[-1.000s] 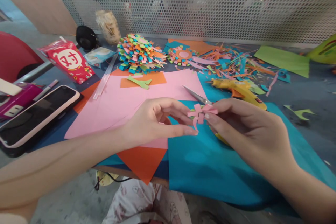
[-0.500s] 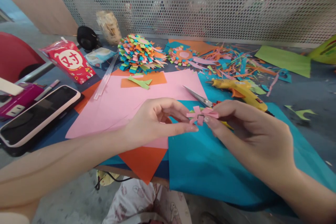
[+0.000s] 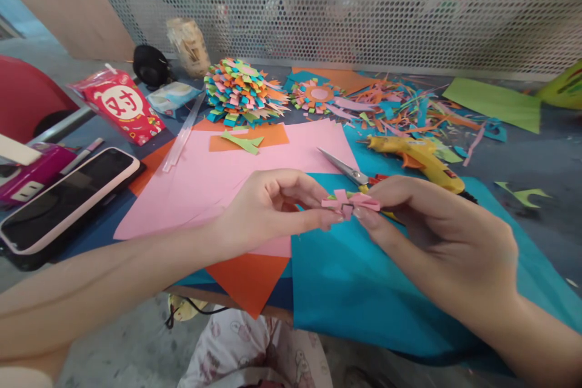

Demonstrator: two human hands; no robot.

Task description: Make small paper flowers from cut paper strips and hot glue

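A small pink paper flower (image 3: 350,200) with folded strips is held between both hands above a blue paper sheet (image 3: 364,291). My left hand (image 3: 268,206) pinches its left side with thumb and fingers. Gripping the right side is my right hand (image 3: 436,230), its fingers closed round the flower. Just behind the flower lie scissors (image 3: 344,168) on a pink paper sheet (image 3: 227,176).
A yellow glue gun (image 3: 418,154) lies behind my right hand. A multicoloured paper flower (image 3: 240,92), a smaller one (image 3: 316,95) and scattered scraps (image 3: 404,109) sit at the back. A phone (image 3: 59,203) and red packet (image 3: 119,104) lie left. A mesh screen (image 3: 364,6) closes the back.
The pink flower has tilted from facing me to nearly flat. My right hand shifted slightly down and right, uncovering more of the scissors' handle.
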